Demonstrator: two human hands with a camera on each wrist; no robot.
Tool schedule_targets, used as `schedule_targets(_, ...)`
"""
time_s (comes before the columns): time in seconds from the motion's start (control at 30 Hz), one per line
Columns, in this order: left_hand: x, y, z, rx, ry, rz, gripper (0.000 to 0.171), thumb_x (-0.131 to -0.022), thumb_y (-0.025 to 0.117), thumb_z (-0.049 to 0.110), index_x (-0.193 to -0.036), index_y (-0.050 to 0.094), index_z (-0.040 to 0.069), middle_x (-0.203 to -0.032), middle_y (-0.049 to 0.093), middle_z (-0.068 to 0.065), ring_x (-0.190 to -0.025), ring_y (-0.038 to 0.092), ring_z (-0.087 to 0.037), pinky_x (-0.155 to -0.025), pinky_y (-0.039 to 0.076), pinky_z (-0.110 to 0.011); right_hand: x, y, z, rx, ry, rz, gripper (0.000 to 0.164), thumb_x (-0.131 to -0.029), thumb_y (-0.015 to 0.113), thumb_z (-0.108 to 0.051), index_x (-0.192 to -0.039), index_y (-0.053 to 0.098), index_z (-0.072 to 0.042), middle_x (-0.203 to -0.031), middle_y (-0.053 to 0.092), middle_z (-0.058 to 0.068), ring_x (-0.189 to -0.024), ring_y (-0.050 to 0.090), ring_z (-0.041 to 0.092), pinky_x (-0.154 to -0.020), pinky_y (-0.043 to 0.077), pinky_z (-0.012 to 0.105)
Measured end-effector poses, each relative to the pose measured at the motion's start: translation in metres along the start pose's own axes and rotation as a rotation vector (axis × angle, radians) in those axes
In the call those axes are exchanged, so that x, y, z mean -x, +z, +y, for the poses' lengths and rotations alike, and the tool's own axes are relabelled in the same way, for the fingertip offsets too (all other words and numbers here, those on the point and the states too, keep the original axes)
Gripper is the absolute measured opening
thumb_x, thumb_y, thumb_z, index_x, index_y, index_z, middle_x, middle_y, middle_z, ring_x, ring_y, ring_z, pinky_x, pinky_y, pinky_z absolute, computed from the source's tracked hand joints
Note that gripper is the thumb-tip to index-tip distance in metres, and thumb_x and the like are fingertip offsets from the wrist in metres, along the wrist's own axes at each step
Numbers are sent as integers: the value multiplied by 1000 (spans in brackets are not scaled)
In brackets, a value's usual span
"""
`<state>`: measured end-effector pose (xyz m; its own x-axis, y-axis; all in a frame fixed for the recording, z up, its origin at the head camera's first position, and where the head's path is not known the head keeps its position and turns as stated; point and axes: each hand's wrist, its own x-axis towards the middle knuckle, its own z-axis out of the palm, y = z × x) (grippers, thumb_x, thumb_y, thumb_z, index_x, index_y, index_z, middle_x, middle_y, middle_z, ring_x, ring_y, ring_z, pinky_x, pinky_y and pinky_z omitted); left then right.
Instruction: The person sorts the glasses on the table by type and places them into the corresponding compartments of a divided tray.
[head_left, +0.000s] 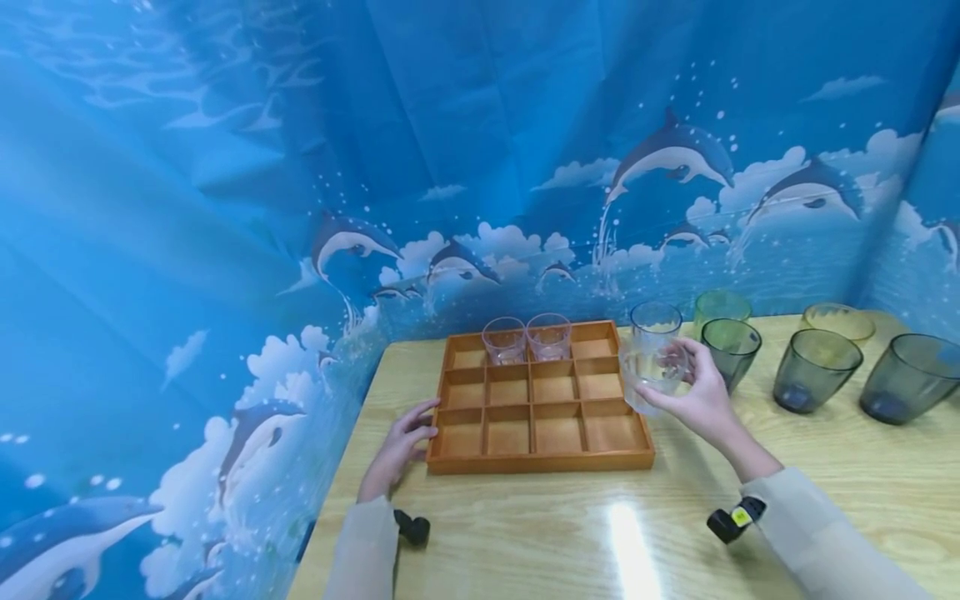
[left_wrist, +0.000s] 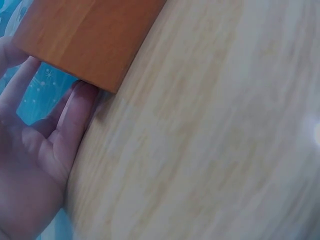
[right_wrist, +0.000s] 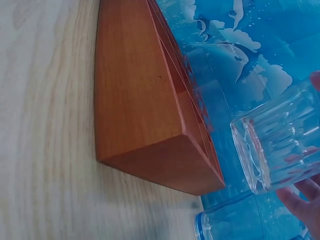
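Observation:
A clear drinking glass [head_left: 647,385] is gripped between the thumb and fingers of my right hand [head_left: 707,403], just off the right side of a compartmented wooden tray [head_left: 540,464]. In the right wrist view the glass [right_wrist: 277,137] is tilted, its thick base towards the tray's corner. My left hand [head_left: 397,454] touches the tray's left side with extended fingertips; the left wrist view shows them against the wooden wall [left_wrist: 95,45]. Two pinkish glasses, one on the left [head_left: 505,343] and one on the right [head_left: 550,339], stand in the tray's back row, in its two middle compartments.
Behind the held glass stands a bluish glass [head_left: 657,318]. Farther right are a green glass [head_left: 722,307], a dark green one [head_left: 738,343], a yellow one [head_left: 840,319], an olive one [head_left: 816,371] and a grey-blue one [head_left: 911,379]. A dolphin-printed curtain [head_left: 480,167] hangs behind the table.

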<state>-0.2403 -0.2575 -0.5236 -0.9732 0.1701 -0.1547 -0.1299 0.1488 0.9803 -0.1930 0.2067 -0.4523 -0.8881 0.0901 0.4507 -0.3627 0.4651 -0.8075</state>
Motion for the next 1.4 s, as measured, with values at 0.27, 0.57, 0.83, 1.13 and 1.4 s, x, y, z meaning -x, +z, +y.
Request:
schedule_targets(0.27, 0, -1, -2, 12, 6, -4, 48, -87, 62, 14, -133, 52, 24, -134, 44, -11, -114, 46, -29, -69, 50, -41, -15, 10, 1, -6, -8, -17, 84, -72, 81, -17, -137, 30, 0, -120, 49, 18, -105, 48, 27, -80, 39, 22)
schedule_targets(0.57, -2, 0, -1, 6, 12, -9, 50, -87, 61, 13, -135, 50, 22, -135, 43, -14, -113, 46, -31, -71, 51, -42, -34, 24, 7, -59, 0, -19, 81, -73, 80, -17, -135, 31, 1, -120, 48, 20, -107, 47, 30, -83, 39, 41)
schedule_targets(0.83, -1, -1, 1, 17, -6, -31, 52, -89, 59, 11, -138, 46, 19, -137, 40, -15, -113, 46, -29, -72, 50, -42, -49, 35, 11, -117, 48, -11, 83, -76, 77, -22, -138, 27, 0, -123, 43, 21, -113, 42, 34, -89, 36, 52)
schedule_targets(1.13, -2, 0, -3, 8, 7, -8, 49, -88, 61, 15, -135, 50, 24, -133, 43, -14, -111, 48, -29, -71, 51, -42, -64, 49, 14, -134, 68, 38, 82, -76, 77, -20, -136, 27, 2, -122, 42, 23, -112, 43, 36, -90, 36, 52)
schedule_targets(1.4, -1, -1, -4, 2, 4, -7, 49, -88, 61, 14, -135, 50, 24, -133, 44, -14, -111, 47, -29, -72, 50, -42, -74, 66, 18, -111, 120, 47, 87, -75, 78, -30, -137, 25, -2, -126, 41, 20, -115, 41, 36, -90, 38, 52)
